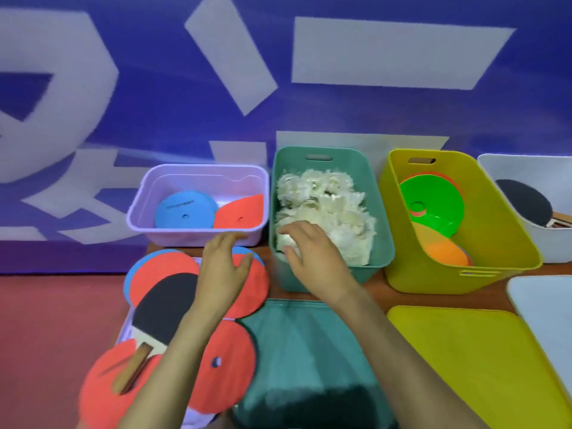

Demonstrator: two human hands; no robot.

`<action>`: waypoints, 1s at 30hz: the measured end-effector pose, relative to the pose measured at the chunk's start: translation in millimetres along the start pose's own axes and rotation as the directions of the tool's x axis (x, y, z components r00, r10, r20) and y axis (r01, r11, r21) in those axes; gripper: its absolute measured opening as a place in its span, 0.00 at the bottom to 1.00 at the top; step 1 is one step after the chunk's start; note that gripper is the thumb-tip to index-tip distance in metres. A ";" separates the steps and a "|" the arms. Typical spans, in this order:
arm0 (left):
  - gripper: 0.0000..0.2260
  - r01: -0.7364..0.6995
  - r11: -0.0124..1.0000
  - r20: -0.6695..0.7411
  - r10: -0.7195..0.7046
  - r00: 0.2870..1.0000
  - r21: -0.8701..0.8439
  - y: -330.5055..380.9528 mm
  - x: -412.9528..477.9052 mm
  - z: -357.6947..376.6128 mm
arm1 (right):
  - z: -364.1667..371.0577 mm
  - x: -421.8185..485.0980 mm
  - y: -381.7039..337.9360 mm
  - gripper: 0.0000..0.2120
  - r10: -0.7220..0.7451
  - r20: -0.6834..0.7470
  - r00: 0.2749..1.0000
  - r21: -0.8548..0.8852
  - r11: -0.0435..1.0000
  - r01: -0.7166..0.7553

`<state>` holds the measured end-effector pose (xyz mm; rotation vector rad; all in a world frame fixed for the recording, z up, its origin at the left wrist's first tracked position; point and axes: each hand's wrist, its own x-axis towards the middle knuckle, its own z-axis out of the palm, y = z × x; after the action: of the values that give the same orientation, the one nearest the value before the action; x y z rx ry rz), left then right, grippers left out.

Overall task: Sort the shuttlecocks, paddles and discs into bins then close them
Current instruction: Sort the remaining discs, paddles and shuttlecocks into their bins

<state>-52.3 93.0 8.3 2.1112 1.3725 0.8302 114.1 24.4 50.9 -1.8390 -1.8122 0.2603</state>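
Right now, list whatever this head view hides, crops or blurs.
- White bin: cut off by the right frame edge, head view; its paddle shows only partly.
- Shuttlecocks in the green bin: blurred into one white mass, uncountable.
- Right hand: its fingers lie on the shuttlecocks; whether they grip one is hidden.
- Discs in the yellow bin: overlapping, so the count is unclear.

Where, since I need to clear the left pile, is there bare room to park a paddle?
The yellow lid is bare, between the teal lid and white lid; the teal lid's top is mostly bare. The lilac bin has bare floor behind its two discs. Crowded: the pile of discs and paddle at left, and the shuttlecock-filled teal bin.
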 end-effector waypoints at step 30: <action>0.30 0.686 0.723 0.274 -0.679 0.682 0.083 -206.2 -50.3 -67.1 | 235.1 19.4 -87.0 0.27 0.600 0.442 0.667 0.105 0.704 -0.703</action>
<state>-245.4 129.2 -96.4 1.4098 1.7788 0.2094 -76.1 95.0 -97.7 -2.2811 -1.1345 1.1503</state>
